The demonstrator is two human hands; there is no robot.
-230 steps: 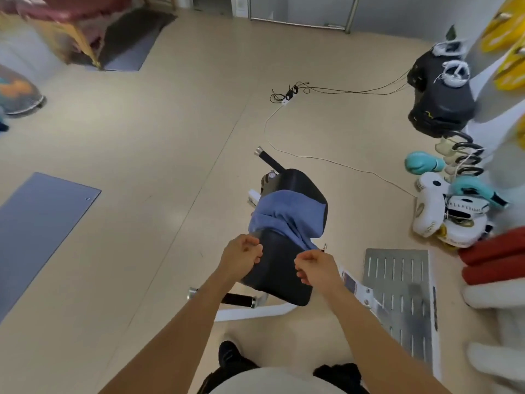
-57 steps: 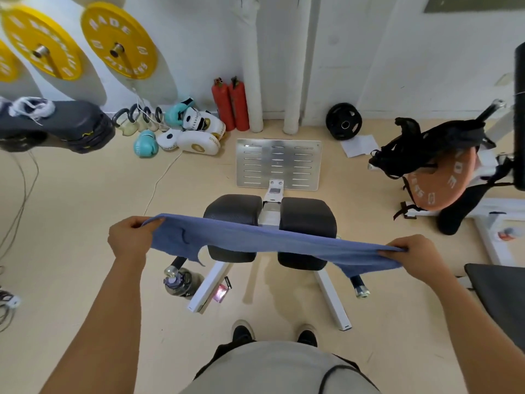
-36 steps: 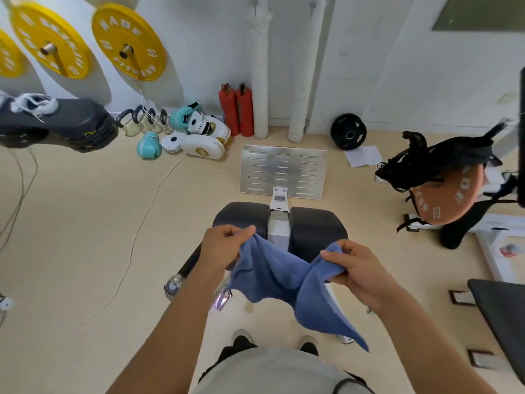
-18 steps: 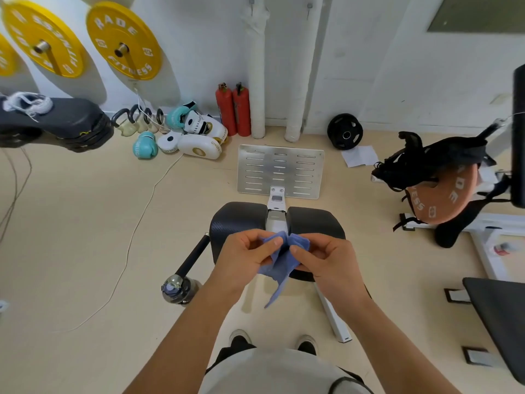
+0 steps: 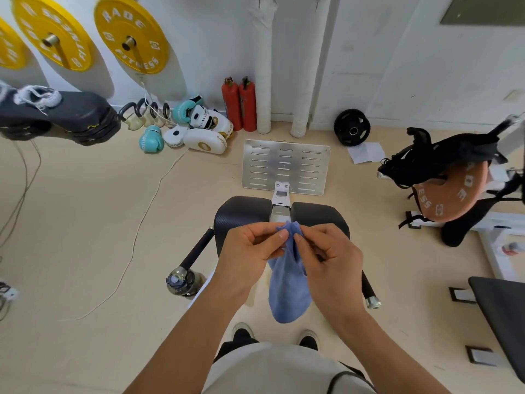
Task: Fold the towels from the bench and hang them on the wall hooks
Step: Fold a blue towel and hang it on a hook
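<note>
— Above the bench, what have you got?

— I've got both hands raised in front of me over its two black pads. My left hand and right hand sit close together, thumbs and forefingers pinching the top edge of the blue towel.

— How does the towel lie?

— It hangs doubled from that pinch, its lower end loose above my shoes. It touches nothing but my fingers as far as I can see.

— And around you?

— Beyond the pads a slotted metal footplate lies on the floor. Two red extinguishers stand against the wall, with boxing gloves heaped to their left. Yellow weight plates are mounted on the wall at upper left. I can't pick out any hooks from this view.
</note>
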